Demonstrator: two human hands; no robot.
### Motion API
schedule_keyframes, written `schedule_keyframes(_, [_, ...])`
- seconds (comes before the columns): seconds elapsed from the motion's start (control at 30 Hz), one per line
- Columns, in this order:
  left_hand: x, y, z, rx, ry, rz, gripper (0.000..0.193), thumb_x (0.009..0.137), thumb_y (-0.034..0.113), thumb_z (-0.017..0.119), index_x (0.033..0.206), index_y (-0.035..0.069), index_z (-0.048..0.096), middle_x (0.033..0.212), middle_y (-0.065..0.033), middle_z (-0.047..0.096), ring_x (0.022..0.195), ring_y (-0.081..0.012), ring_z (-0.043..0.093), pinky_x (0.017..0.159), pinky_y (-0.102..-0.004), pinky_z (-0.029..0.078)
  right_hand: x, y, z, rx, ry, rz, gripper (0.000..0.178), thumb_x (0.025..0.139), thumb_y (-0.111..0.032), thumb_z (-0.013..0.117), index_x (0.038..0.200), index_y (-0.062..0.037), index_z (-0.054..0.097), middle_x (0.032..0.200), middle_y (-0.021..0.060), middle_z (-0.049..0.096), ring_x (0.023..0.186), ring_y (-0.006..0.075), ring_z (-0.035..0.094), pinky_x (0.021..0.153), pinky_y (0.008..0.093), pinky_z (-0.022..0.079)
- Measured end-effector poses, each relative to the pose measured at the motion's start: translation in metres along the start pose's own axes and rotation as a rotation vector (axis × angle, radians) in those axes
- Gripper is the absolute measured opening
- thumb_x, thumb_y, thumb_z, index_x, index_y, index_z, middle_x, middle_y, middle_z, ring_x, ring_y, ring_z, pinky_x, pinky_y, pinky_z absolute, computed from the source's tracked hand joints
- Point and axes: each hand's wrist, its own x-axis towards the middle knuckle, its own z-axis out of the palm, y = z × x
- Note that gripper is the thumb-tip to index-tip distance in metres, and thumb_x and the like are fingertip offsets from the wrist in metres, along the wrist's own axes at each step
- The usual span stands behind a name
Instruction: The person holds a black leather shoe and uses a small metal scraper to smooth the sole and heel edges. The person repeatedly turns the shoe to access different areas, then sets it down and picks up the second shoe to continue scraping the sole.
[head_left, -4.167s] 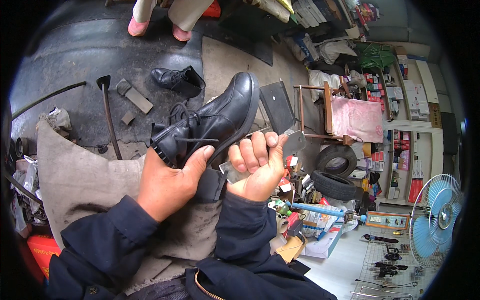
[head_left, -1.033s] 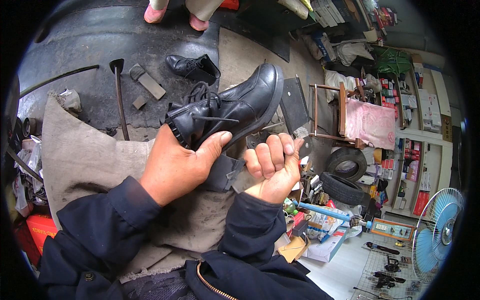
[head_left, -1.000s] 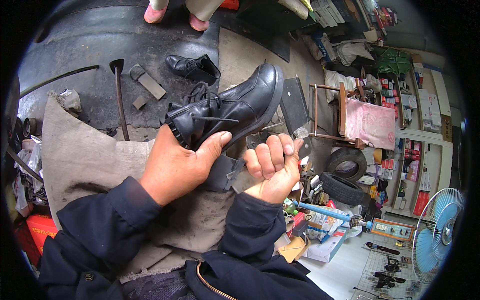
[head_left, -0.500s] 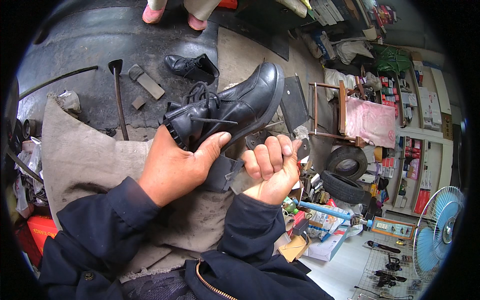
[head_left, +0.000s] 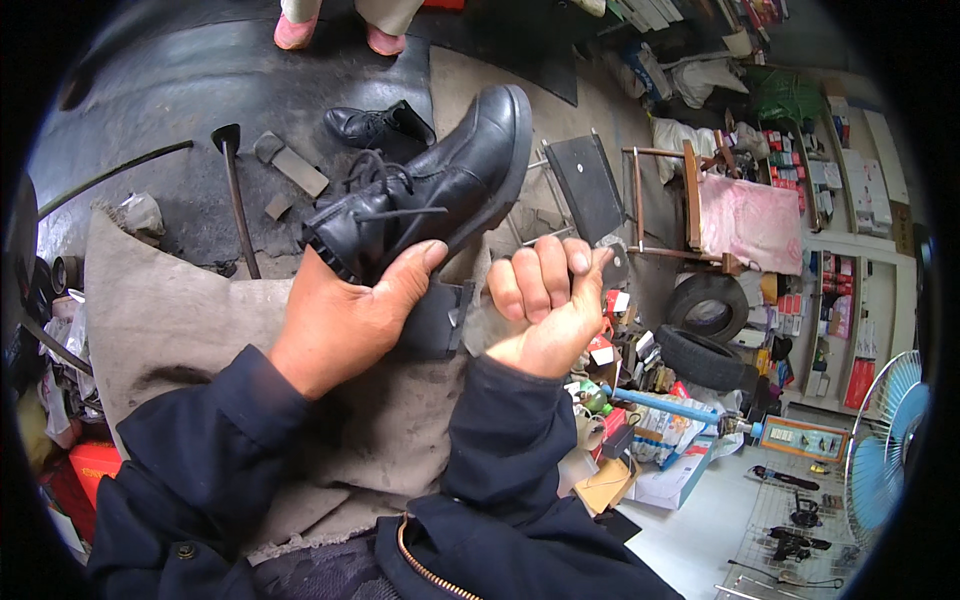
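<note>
My left hand (head_left: 345, 320) grips a black leather lace-up boot (head_left: 455, 185) by its ankle shaft, thumb along the side. The boot lies tilted, toe pointing up and away, its sole edge facing right. Below the boot's heel, a flat black piece (head_left: 425, 325) lies over the cloth on my lap; I cannot tell whether it is attached. Right of the heel, my right hand (head_left: 550, 300) is closed in a fist, apart from the boot. A flat greyish blade-like piece (head_left: 482, 332) shows at the fist's lower left; its other end is hidden.
A brown cloth (head_left: 190, 305) covers my lap. Another black boot (head_left: 380, 128), a metal shoe stand (head_left: 232, 190) and a flat block (head_left: 290, 165) are on the dark floor. Someone's pink shoes (head_left: 385, 40) stand beyond. Stools, tyres (head_left: 700, 355) and clutter are at right.
My left hand has moved the boot slightly left and up. My right fist has risen a little, and a wider gap now separates it from the boot.
</note>
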Motion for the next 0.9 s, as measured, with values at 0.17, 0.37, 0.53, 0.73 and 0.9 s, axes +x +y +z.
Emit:
schedule_keyframes(0.17, [0.002, 0.002, 0.001, -0.02, -0.027, -0.058, 0.024, 0.091, 0.005, 0.066, 0.114, 0.0, 0.065, 0.097, -0.002, 0.069, 0.085, -0.0088, 0.059, 0.079, -0.0266, 0.049, 0.0, 0.005, 0.004, 0.014, 0.111, -0.025, 0.038, 0.104, -0.046, 0.039, 0.081, -0.0155, 0.042, 0.058, -0.0063, 0.023, 0.044, 0.0063, 0.019, 0.041, 0.0249, 0.023])
schedule_keyframes(0.37, [0.004, 0.003, -0.001, -0.013, -0.037, -0.089, 0.023, 0.091, 0.006, 0.066, 0.113, 0.0, 0.065, 0.097, -0.0025, 0.069, 0.086, -0.0089, 0.059, 0.079, -0.0268, 0.049, -0.001, 0.005, 0.005, 0.046, 0.108, 0.02, 0.038, 0.104, -0.045, 0.037, 0.081, -0.0156, 0.043, 0.057, -0.0064, 0.024, 0.044, 0.006, 0.02, 0.041, 0.0246, 0.024])
schedule_keyframes(0.53, [0.003, 0.002, -0.001, 0.013, -0.004, -0.089, 0.017, 0.089, 0.006, 0.067, 0.105, -0.001, 0.065, 0.091, -0.0033, 0.068, 0.084, -0.0096, 0.058, 0.078, -0.0272, 0.049, -0.006, 0.005, 0.003, 0.053, 0.096, 0.033, 0.038, 0.104, -0.046, 0.038, 0.081, -0.0159, 0.044, 0.057, -0.0065, 0.024, 0.044, 0.0059, 0.02, 0.042, 0.0243, 0.024])
schedule_keyframes(0.73, [0.002, 0.0, 0.0, 0.006, -0.015, 0.0, 0.017, 0.089, 0.005, 0.068, 0.105, -0.001, 0.065, 0.091, -0.0036, 0.068, 0.082, -0.0102, 0.058, 0.077, -0.0277, 0.049, -0.012, 0.002, 0.004, 0.029, 0.116, 0.014, 0.038, 0.104, -0.046, 0.038, 0.081, -0.0161, 0.043, 0.057, -0.0067, 0.023, 0.044, 0.0059, 0.018, 0.042, 0.0243, 0.024])
schedule_keyframes(0.9, [-0.003, -0.002, 0.0, 0.032, 0.011, 0.049, 0.018, 0.088, 0.003, 0.068, 0.106, -0.001, 0.066, 0.092, -0.0046, 0.069, 0.082, -0.0105, 0.059, 0.077, -0.0271, 0.049, -0.015, 0.001, 0.006, -0.007, 0.126, -0.007, 0.038, 0.104, -0.047, 0.038, 0.081, -0.016, 0.043, 0.057, -0.0067, 0.022, 0.044, 0.0059, 0.017, 0.042, 0.0244, 0.024])
